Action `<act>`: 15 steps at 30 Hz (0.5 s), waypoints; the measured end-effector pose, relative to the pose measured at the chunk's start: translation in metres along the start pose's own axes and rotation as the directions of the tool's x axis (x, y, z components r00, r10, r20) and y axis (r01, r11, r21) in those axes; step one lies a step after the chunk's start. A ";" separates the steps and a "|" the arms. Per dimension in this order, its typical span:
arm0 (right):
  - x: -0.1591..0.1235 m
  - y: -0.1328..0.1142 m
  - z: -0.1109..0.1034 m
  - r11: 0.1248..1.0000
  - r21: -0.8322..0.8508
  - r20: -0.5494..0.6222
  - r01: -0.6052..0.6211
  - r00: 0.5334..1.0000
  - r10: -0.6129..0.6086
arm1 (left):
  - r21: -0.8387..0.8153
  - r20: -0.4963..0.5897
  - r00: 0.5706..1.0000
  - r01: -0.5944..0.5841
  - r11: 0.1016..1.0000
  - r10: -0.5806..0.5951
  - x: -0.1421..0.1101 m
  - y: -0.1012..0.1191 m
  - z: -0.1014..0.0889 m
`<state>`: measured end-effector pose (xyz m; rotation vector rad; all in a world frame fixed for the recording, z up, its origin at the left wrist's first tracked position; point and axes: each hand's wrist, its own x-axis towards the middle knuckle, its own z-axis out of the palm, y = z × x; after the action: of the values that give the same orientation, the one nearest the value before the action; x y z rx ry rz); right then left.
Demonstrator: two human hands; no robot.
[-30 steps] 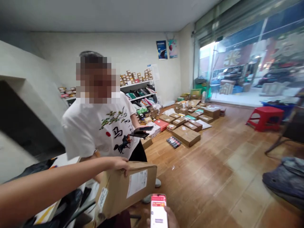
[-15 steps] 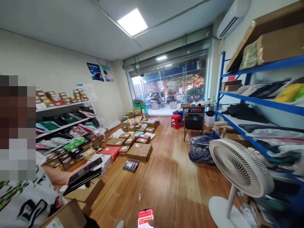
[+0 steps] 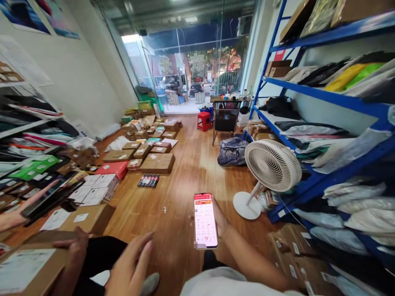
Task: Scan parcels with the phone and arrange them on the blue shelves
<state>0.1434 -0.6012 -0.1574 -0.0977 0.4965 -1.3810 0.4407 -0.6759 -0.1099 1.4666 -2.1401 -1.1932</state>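
Withdrawn from the cardboard carton (image 3: 37, 263), the left hand (image 3: 131, 265) is hovering, fingers parted, left of the slim, red-and-white-screened phone (image 3: 205, 222) the right hand (image 3: 221, 222) is clasping.

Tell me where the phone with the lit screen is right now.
In the head view, the phone is just right of centre in the lower half, held in the person's right hand, below and left of the white fan.

Left fingers (image 3: 144, 257) point ahead, loosely bent; right fingers (image 3: 217, 210) curl, right forearm (image 3: 253, 254) slanting inward.
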 end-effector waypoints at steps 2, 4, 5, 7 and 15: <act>0.009 -0.015 0.005 0.993 -0.116 -0.048 0.026 0.998 -0.031 | -0.286 0.254 0.967 0.093 0.954 -0.019 0.036 0.034 0.051; 0.021 -0.027 0.009 0.971 -0.218 -0.135 0.100 0.982 -0.132 | -0.500 0.522 0.852 0.261 0.826 0.047 0.072 0.068 0.092; 0.027 -0.033 0.010 0.953 -0.254 -0.182 0.165 0.960 -0.215 | -0.556 0.602 0.794 0.343 0.757 0.082 0.086 0.083 0.106; 0.039 -0.044 0.011 0.895 -0.303 -0.260 0.328 0.875 -0.408 | -0.620 0.662 0.738 0.437 0.651 0.134 0.106 0.105 0.123; 0.049 -0.080 -0.001 0.694 -0.453 -0.322 0.560 0.623 -0.713 | -0.683 0.663 0.718 0.467 0.561 0.210 0.145 0.118 0.145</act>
<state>0.0748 -0.6635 -0.1437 -0.2122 1.1927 -2.0540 0.2093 -0.7180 -0.1402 0.7660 -1.2738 -2.6672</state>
